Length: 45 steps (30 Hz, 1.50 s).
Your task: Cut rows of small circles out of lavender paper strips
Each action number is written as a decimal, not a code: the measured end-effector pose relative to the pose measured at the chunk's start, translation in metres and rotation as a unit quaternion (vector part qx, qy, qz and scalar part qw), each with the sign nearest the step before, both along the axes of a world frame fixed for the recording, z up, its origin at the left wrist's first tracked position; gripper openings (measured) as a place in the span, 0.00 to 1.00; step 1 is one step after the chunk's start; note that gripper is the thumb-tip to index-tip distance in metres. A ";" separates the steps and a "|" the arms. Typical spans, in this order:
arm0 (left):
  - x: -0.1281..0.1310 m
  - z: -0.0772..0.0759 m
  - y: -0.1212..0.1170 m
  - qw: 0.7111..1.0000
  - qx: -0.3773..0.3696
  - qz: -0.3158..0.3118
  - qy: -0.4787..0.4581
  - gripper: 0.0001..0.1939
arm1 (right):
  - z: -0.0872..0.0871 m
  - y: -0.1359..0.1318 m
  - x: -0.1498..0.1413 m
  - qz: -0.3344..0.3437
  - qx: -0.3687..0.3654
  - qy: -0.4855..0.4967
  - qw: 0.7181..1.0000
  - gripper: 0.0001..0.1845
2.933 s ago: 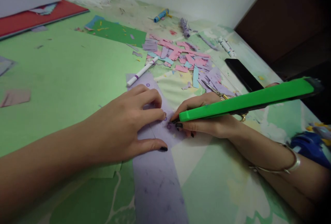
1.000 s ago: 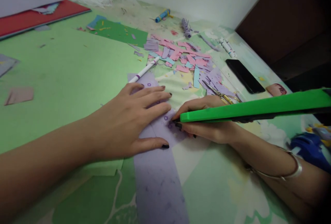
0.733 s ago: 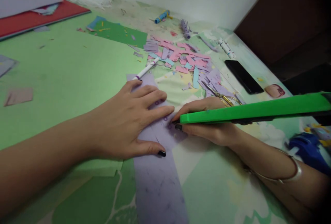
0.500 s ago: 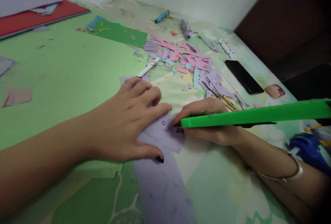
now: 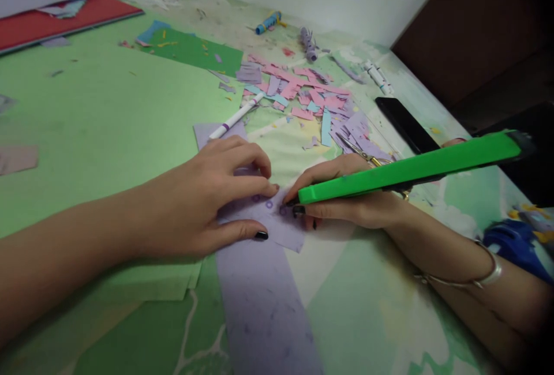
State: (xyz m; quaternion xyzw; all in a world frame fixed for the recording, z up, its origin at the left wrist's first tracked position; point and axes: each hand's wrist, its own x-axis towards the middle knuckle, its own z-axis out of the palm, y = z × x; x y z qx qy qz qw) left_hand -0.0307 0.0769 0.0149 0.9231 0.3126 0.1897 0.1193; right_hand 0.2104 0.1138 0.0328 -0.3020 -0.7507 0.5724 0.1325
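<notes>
A strip of light purple paper (image 5: 259,306) runs along the table under my hands, with a smaller purple piece (image 5: 288,236) lying across it. Small purple rings are drawn on that piece. Spread over the papers, my left hand (image 5: 216,190) presses them down with its thumb and fingers apart. In my right hand (image 5: 341,207) is a long green utility knife (image 5: 389,173), gripped low near its front end. That end meets the paper beside the drawn rings; the fingers hide most of the tip. Just beyond my left hand lies a white marker (image 5: 237,116).
Pink, purple and blue paper scraps (image 5: 303,89) lie behind my hands. Gold scissors (image 5: 359,150) and a black phone (image 5: 407,124) are to the right, near a blue object (image 5: 515,248). Rolled paper tubes (image 5: 309,45) stand farther back; a red folder (image 5: 86,20) lies far left.
The rear end of the knife has tilted upward, and my right hand has shifted slightly. My left hand has drawn back a little, uncovering more of the marker. The view has moved slightly.
</notes>
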 end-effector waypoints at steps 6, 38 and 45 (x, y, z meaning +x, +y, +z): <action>0.000 0.000 -0.001 1.000 0.003 -0.004 0.000 0.16 | -0.001 0.001 0.002 0.006 0.005 0.011 1.000 0.08; 0.003 0.001 -0.002 1.000 0.014 0.002 0.005 0.15 | 0.005 -0.006 -0.002 -0.048 0.034 -0.041 0.997 0.03; 0.010 0.004 -0.008 0.996 0.049 0.031 0.065 0.21 | 0.001 -0.012 -0.002 -0.071 0.040 -0.031 0.996 0.04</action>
